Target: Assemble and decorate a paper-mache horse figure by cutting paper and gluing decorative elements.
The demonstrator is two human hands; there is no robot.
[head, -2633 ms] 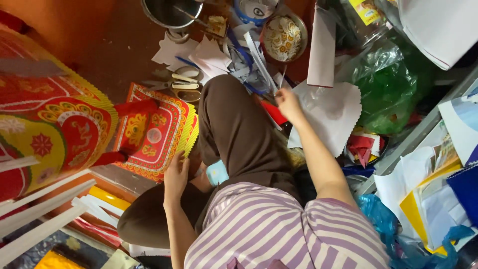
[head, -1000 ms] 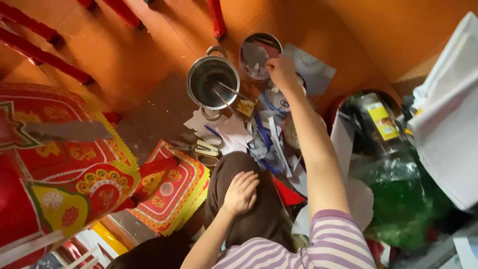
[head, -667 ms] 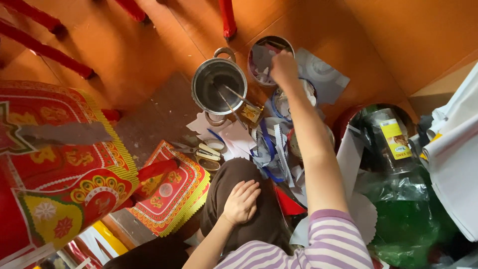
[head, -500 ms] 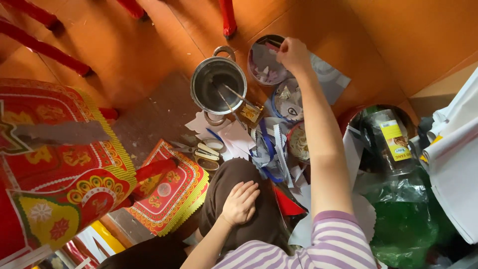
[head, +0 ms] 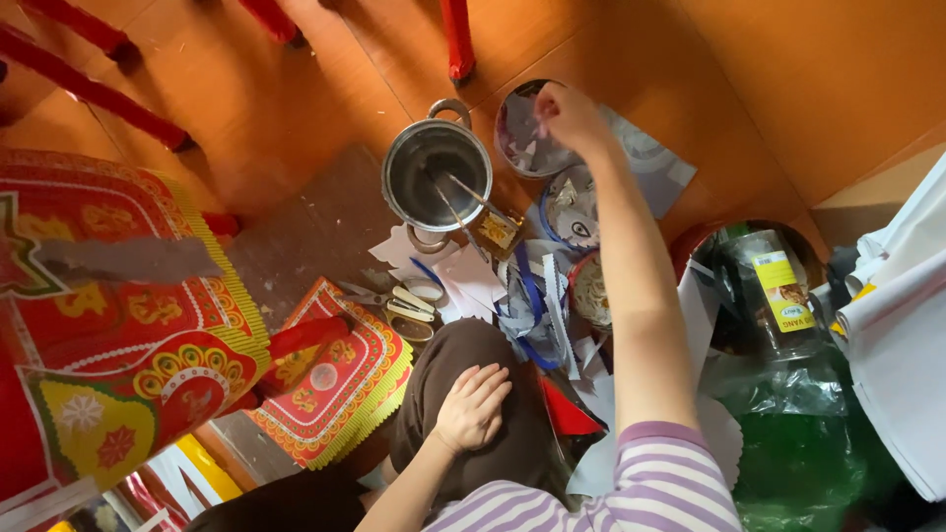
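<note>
Head view: right hand point(head: 570, 118) has reached farther, fingers pinched inside round tin point(head: 522, 148); left hand point(head: 473, 406) stays flat, open on knee point(head: 473, 345).

Bare orange floor point(head: 296, 108) lies open beyond the steel pot point(head: 437, 177), up to the red chair legs point(head: 456, 39). Between pot and knee point(head: 473, 345), paper scraps point(head: 473, 281), scissors point(head: 394, 299) and small bowls point(head: 591, 291) crowd the ground. Rightward, a bottle point(head: 774, 291) and green plastic bag point(head: 798, 443) block passage.
</note>
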